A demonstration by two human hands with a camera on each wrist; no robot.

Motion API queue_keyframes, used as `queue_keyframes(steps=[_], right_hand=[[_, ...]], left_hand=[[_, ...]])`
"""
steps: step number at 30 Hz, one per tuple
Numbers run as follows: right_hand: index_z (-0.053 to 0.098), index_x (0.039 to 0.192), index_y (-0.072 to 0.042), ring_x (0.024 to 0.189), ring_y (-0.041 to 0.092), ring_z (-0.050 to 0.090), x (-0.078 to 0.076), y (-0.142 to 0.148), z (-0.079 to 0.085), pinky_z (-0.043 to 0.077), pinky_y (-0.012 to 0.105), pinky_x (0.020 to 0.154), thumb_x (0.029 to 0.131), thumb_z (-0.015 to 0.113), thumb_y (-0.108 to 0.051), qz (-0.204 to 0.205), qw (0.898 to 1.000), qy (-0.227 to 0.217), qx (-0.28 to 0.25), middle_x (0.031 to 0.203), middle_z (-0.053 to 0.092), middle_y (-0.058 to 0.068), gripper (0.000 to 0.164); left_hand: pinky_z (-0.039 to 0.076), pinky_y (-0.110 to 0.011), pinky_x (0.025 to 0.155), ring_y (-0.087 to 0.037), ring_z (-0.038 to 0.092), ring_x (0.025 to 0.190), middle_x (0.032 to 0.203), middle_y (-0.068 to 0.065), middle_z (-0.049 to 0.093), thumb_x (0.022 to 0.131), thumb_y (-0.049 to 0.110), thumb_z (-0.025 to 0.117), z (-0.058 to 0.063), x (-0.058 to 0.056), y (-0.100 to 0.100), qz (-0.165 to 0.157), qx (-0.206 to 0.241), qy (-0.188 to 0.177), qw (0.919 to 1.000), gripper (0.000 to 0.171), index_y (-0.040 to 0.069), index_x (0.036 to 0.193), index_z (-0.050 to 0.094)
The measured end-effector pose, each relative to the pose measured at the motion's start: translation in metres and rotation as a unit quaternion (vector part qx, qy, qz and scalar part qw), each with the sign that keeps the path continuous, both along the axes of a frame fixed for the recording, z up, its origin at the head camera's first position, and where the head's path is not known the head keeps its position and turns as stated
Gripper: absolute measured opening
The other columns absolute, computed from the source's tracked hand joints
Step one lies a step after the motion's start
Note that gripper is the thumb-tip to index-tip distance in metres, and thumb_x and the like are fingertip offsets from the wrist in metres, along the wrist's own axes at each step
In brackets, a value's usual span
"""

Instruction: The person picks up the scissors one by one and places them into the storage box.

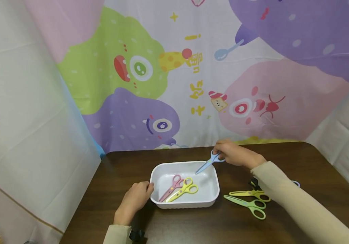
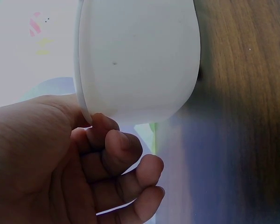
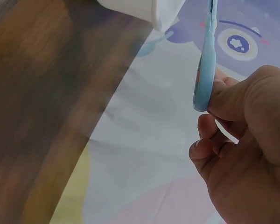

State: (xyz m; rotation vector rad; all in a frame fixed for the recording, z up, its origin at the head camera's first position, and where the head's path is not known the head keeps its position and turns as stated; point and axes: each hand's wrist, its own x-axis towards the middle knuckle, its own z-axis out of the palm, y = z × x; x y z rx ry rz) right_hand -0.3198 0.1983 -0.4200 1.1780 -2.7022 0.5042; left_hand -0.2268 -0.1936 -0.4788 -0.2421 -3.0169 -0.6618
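Inside one white tray [image 1: 205, 185], two scissors [image 1: 179, 194]; right hand [image 1: 234, 154] pinching one blue pair [image 1: 204, 166]; left hand [image 1: 134, 200] pinching rim [image 2: 78, 65].

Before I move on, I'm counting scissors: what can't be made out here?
Head: what the lavender loop belongs to, hidden by the right sleeve.
Head: part of the pink scissors, under the yellow scissors.
Left wrist: inside the white tray, hidden by its wall.
Right wrist: tips of the blue scissors, past the top edge.
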Motion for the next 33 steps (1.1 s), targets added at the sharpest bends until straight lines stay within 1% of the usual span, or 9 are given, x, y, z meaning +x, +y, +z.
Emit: queue_keyframes(steps=[1,3,4,7,8,10,11,20,33], right_hand=[[0.072,0.096,-0.005,0.092,0.024,0.061,0.0,-0.002,0.0,0.05,0.045,0.086,0.087,0.075,0.005,0.002,1.0,-0.001,0.0,0.095,0.065,0.004,0.014],[0.072,0.096,-0.005,0.092,0.023,0.06,0.0,-0.005,0.001,0.049,0.044,0.086,0.087,0.075,0.005,0.006,1.0,0.001,0.0,0.095,0.065,0.004,0.014],[0.072,0.096,-0.005,0.091,0.023,0.059,0.0,-0.006,0.001,0.048,0.043,0.085,0.087,0.075,0.005,0.006,1.0,0.0,0.001,0.095,0.065,0.004,0.014],[0.072,0.097,-0.006,0.091,0.022,0.057,0.001,-0.008,0.001,0.046,0.042,0.085,0.087,0.075,0.004,0.004,1.0,-0.003,0.004,0.095,0.065,0.003,0.014],[0.072,0.097,-0.007,0.092,0.022,0.057,0.001,-0.008,0.001,0.046,0.042,0.086,0.087,0.075,0.003,0.0,1.0,-0.008,0.006,0.096,0.065,0.003,0.014],[0.073,0.098,-0.007,0.093,0.023,0.057,0.001,-0.009,0.001,0.046,0.043,0.087,0.088,0.076,0.003,-0.005,1.0,-0.016,0.007,0.097,0.065,0.003,0.015],[0.073,0.099,-0.007,0.094,0.023,0.057,0.001,-0.009,0.001,0.047,0.043,0.087,0.088,0.076,0.003,-0.008,1.0,-0.019,0.007,0.098,0.065,0.003,0.015],[0.073,0.102,-0.005,0.098,0.025,0.06,0.001,-0.018,0.002,0.046,0.045,0.091,0.089,0.075,0.002,-0.001,1.0,-0.019,0.003,0.102,0.066,0.005,0.015],[0.072,0.104,-0.006,0.101,0.026,0.058,0.002,-0.026,0.002,0.046,0.045,0.092,0.09,0.075,0.0,0.0,1.0,-0.026,0.011,0.104,0.067,0.004,0.016]], left_hand=[[0.047,-0.049,0.061,-0.022,0.06,0.069,0.08,-0.008,0.068,0.103,0.029,0.054,-0.007,-0.003,-0.003,-0.005,0.001,0.016,0.9999,0.031,0.013,0.08,0.066],[0.047,-0.05,0.061,-0.023,0.059,0.068,0.079,-0.009,0.068,0.103,0.03,0.054,-0.007,-0.004,-0.004,-0.004,0.004,0.014,0.9999,0.032,0.013,0.08,0.066],[0.046,-0.05,0.06,-0.021,0.058,0.067,0.078,-0.007,0.067,0.106,0.042,0.048,-0.018,-0.01,-0.008,-0.003,0.0,0.019,0.9998,0.042,0.015,0.079,0.066],[0.046,-0.048,0.059,-0.02,0.057,0.067,0.078,-0.006,0.067,0.106,0.042,0.048,-0.016,-0.009,-0.007,-0.003,-0.003,0.017,0.9998,0.042,0.015,0.079,0.066],[0.047,-0.047,0.061,-0.021,0.059,0.069,0.081,-0.007,0.068,0.105,0.039,0.05,-0.009,-0.006,-0.004,0.003,-0.005,0.002,1.0,0.039,0.014,0.081,0.066],[0.046,-0.046,0.061,-0.021,0.058,0.069,0.08,-0.006,0.068,0.105,0.038,0.05,-0.009,-0.006,-0.004,0.003,-0.008,0.004,1.0,0.038,0.014,0.081,0.066],[0.047,-0.046,0.062,-0.022,0.059,0.07,0.081,-0.008,0.068,0.102,0.026,0.055,0.002,0.0,0.0,0.001,-0.005,0.0,1.0,0.028,0.012,0.082,0.067],[0.048,-0.047,0.063,-0.023,0.061,0.072,0.084,-0.009,0.069,0.103,0.027,0.055,0.001,0.0,0.0,0.003,-0.006,-0.006,1.0,0.028,0.011,0.084,0.068],[0.049,-0.049,0.065,-0.025,0.064,0.075,0.088,-0.01,0.071,0.102,0.028,0.054,-0.001,-0.001,-0.001,0.003,-0.01,-0.01,0.9999,0.027,0.01,0.088,0.07]])
